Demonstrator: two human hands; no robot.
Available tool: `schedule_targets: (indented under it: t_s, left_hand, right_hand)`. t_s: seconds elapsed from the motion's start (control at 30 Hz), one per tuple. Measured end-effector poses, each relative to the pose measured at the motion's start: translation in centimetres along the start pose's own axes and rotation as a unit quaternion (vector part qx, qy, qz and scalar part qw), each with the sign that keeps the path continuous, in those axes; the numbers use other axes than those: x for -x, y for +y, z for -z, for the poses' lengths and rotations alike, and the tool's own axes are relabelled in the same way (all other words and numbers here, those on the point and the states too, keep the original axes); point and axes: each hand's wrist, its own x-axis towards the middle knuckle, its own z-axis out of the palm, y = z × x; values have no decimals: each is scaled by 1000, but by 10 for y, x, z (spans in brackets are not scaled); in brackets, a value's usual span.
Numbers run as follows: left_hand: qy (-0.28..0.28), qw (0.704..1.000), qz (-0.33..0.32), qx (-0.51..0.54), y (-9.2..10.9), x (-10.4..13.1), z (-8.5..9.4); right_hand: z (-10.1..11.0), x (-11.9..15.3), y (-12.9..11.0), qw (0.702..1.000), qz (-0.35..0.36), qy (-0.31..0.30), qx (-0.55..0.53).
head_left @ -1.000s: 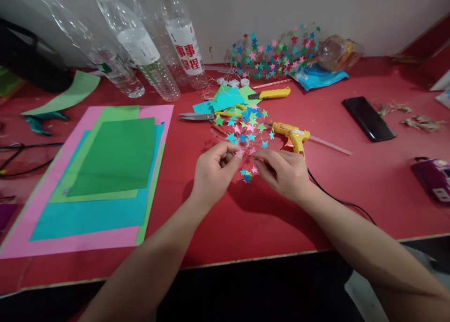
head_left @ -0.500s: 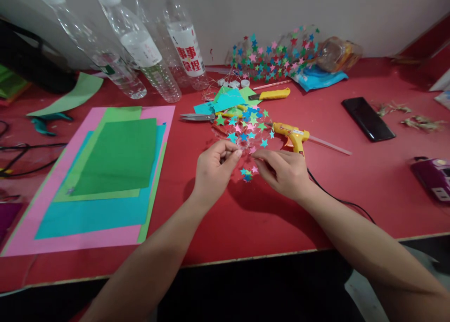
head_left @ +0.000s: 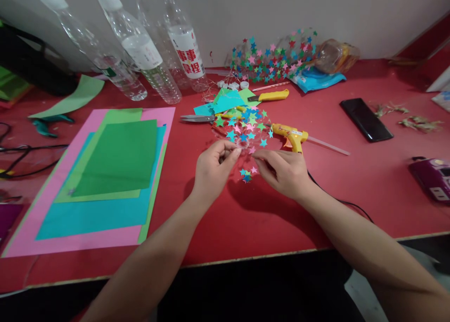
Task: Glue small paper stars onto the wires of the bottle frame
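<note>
Left hand (head_left: pixel 215 168): fingertips are brought to the near edge of the star-dotted plastic (head_left: pixel 250 128); whether it is clamped cannot be told.
Right hand (head_left: pixel 286 172): fingertips are curled in beside a pink star (head_left: pixel 252 150); their grip cannot be told.
Loose stars (head_left: pixel 247 175): heaped between the hands.
Star-dotted plastic: seen just beyond the fingertips, left of the glue gun (head_left: pixel 291 135).

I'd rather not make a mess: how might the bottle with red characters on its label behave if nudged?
The bottle is probably light for its size: its clear plastic shows no obvious liquid. Tall and narrow, it may tip easily, and its rounded sides suggest it could roll once down.
</note>
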Motion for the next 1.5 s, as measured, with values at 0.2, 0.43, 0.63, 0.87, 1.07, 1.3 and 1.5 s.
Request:
schedule_targets:
  t_s: [0.2, 0.43, 0.63, 0.87, 1.07, 1.3, 1.5]
  left_hand:
    - [-1, 1000, -5, 14, 1, 0, 0]
    - [0, 1000, -22, -10, -1, 3, -1]
    - [3, 999, -35, -37, 0, 4, -1]
    - [20, 999, -30, -39, 0, 4, -3]
    - [8, 1000, -13, 11, 0, 2, -4]
    - [-8, 999, -1, 31, 2, 3, -4]
    - [-15, 1000, -7, 11, -2, 4, -5]
  right_hand:
    - [1, 1, 1, 1000, -3, -6, 12]
    - [1, 1, 1, 1000, 11, -9, 16]
    - [2, 0, 1, 1000, 0, -25, 13]
    - [2, 1, 2, 1000, 17, -5, 21]
    - [2, 1, 3, 1000, 15, 2, 25]
    - [2, 1, 3, 1000, 16, -7, 26]
    - [1, 2, 3, 1000, 4, -16, 16]
